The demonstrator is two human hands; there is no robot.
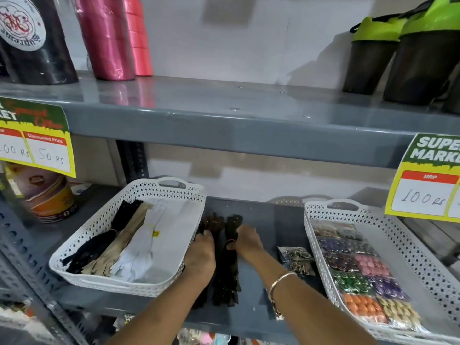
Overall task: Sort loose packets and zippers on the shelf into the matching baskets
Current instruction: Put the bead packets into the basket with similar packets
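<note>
Two bundles of dark zippers lie on the grey shelf (268, 220) between two white baskets. My left hand (200, 255) rests on the brown zipper bundle (211, 222), fingers curled over it beside the left basket (104, 265). My right hand (246, 240) grips the black zipper bundle (230, 270) near its upper part. The left basket holds black, beige and white zipper bundles (124, 240). The right basket (403, 245) holds several packets of coloured buttons (361, 277). A loose clear packet of metal hooks (296, 260) lies on the shelf just left of the right basket.
The upper shelf edge (236, 130) overhangs the work area, with price cards hanging at the left (37, 143) and the right (428, 180). Ribbon rolls (109, 36) and dark cups (413, 61) stand on the upper shelf. A paper cup stack (47, 195) stands left of the zipper basket.
</note>
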